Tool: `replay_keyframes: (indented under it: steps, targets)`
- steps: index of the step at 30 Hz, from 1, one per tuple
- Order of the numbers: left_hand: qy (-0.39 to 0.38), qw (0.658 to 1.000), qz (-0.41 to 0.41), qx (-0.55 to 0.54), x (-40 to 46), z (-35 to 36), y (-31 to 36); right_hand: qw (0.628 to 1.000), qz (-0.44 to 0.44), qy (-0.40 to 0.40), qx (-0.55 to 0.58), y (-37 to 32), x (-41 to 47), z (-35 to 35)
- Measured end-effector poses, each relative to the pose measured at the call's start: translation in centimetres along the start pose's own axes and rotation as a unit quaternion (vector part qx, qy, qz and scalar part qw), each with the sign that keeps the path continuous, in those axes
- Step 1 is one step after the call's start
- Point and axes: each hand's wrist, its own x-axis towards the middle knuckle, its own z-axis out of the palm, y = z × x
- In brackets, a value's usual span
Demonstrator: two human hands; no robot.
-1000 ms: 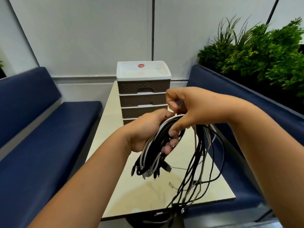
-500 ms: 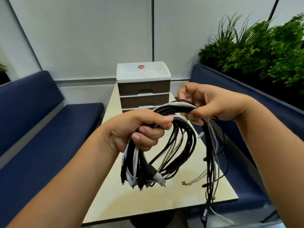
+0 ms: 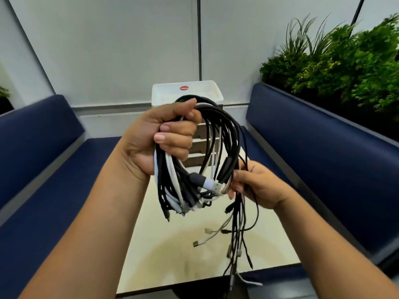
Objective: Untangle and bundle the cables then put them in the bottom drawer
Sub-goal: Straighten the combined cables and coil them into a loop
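A pale table (image 3: pixel 172 255) sits between two blue benches (image 3: pixel 323 158), with green plants (image 3: pixel 345 61) on the right. The left hand (image 3: pixel 164 139) is held up over the table and squeezes a looped bunch of black and white cables (image 3: pixel 216 147). The right hand (image 3: pixel 257 186) pinches the loose ends hanging down. The drawer box (image 3: pixel 187 91) stands behind the cables
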Motion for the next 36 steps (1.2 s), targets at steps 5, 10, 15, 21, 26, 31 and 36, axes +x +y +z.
replay_keyframes:
  steps: [5,10,15,21,26,31,36]
  targets:
    - [0.025,0.995,0.033,-0.087,0.5,-0.5,2.0,0.993,0.05,0.042,0.1,3.8,-0.9,1.3]
    - [0.075,0.988,0.106,-0.087,1.5,-1.4,2.4,0.984,0.072,0.061,0.153,5.0,-1.1,3.3]
    - [0.208,0.95,0.231,-0.025,2.6,-1.7,1.1,0.982,0.115,0.121,0.092,4.3,-1.7,5.3]
    - [0.368,0.853,0.369,0.044,4.4,-2.7,-1.6,0.974,0.162,0.153,-0.043,3.1,-1.4,6.7]
    - [0.447,0.775,0.433,0.111,5.6,-3.3,-3.3,0.961,0.204,0.129,-0.132,2.6,-1.5,6.6]
    - [0.503,0.704,0.472,0.166,5.6,-4.4,-3.6,0.94,0.257,0.111,-0.194,2.9,-2.5,6.7]
    - [0.55,0.664,0.462,0.207,5.0,-5.2,-4.1,0.844,0.264,0.043,-0.466,-0.2,-3.0,6.7]
